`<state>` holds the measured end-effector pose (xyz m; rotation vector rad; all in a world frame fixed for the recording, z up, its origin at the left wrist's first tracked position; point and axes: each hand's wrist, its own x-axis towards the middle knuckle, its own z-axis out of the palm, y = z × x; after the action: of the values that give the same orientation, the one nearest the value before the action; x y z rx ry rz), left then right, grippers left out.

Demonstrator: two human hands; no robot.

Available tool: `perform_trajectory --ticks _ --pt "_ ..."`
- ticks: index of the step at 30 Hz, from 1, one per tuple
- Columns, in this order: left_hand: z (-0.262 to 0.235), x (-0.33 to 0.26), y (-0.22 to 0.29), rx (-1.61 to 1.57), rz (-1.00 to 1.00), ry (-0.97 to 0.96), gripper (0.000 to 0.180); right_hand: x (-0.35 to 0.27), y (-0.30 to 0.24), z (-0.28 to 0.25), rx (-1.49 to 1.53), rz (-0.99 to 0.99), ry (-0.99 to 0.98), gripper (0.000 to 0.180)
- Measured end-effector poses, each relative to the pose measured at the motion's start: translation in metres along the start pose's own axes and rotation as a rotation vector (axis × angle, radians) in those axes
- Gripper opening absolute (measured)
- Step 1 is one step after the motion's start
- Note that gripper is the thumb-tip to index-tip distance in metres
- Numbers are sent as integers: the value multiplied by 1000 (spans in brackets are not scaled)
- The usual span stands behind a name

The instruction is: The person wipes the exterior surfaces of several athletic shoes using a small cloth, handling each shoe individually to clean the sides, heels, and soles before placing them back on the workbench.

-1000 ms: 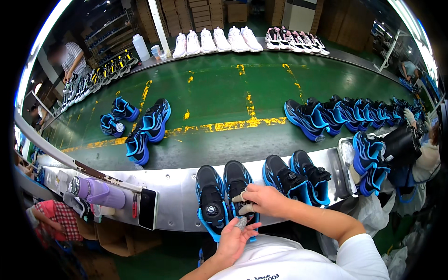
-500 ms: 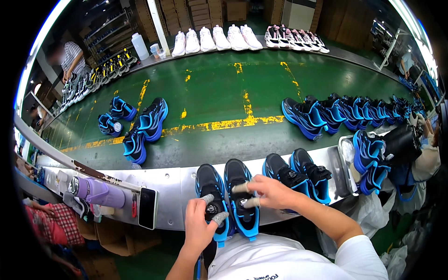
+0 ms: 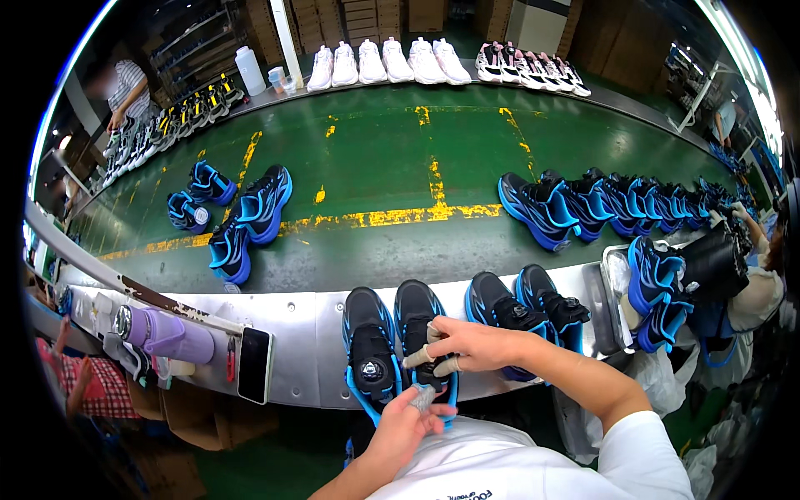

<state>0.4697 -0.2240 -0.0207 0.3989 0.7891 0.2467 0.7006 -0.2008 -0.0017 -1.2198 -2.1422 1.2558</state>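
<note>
Work in hand, our read: two-handed adjusting at the throat and collar of one sneaker. We're on the right-hand shoe (image 3: 414, 312) of the near pair, lower centre of the frame, on the metal worktop (image 3: 312, 333). Its mate, the left-hand shoe (image 3: 367, 333), stands just beside it, dial (image 3: 371, 370) facing up, with neither hand on it.

Our right hand (image 3: 471, 346) comes in from the lower right, tan-covered fingers part-curled and spaced over the throat. Our left hand (image 3: 404, 429) reaches up from the bottom edge, a grey-covered fingertip by the collar opening. Grip, both hands: fingers bent at the shoe, but we can't tell whether either one is pinching anything; the fingers hide the contact and most of that shoe's dial.

Next move, we judge, calls for the left hand to steady the collar while the right works the throat with small fingertip motions, not pushing the shoe into its mate.

Orientation: upright, sole down. Toe points to the top of the frame, heel toward our white shirt (image 3: 533, 458). Long axis near vertical in frame, top leaning slightly left; mate roughly parallel. The second pair (image 3: 492, 296), right of centre, has toes aimed up and more to the left.
</note>
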Motion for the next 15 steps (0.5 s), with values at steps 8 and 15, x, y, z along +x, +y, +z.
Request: perform_trajectory --ticks 8,15 --pt "14 10 -21 -175 202 108 25 -4 1 25 -192 45 245 30" --pt "14 12 -16 -114 103 119 24 19 11 -7 -275 -325 -148 81"
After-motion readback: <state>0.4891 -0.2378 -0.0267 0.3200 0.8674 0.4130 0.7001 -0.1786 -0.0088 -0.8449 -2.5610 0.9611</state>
